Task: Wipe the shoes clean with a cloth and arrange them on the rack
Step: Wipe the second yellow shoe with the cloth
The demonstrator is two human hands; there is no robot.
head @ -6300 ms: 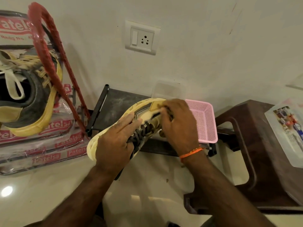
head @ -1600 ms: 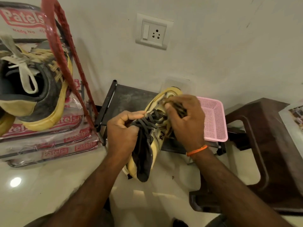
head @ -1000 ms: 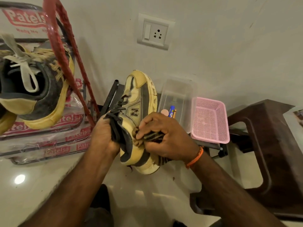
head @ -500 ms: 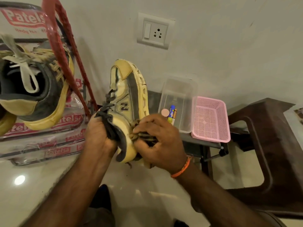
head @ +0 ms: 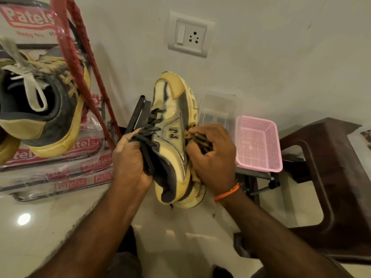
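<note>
Against a pale wall (head: 261, 57) with a switch-and-socket plate (head: 188, 35), low over a glossy floor (head: 40, 227). At far right, a dark brown plastic stool (head: 331, 177). At left, a second yellow-and-grey sneaker (head: 40, 109) propped on stacked printed packets (head: 60, 177) behind a red frame (head: 80, 67). In the middle, on a dark low rack (head: 136, 115), a clear plastic box (head: 218, 109) beside a pink mesh basket (head: 259, 143).

In front of the rack, held in the air toe-up and heel-down: the cream-yellow sneaker (head: 174, 133), logo side toward the camera. Left hand (head: 130, 157) curled tight around the tongue and dark laces (head: 147, 137), bracing. Right hand (head: 212, 157), orange thread at the wrist, bunched around a dark striped cloth (head: 200, 138), pressed against the sole edge.

Probably mid-wipe along the midsole. Best done with firm left-hand bracing, short strokes following the sole grooves, cloth refolded to a clean patch, shoe rotated for the hidden side. Then onto the rack, clear of box and basket.
</note>
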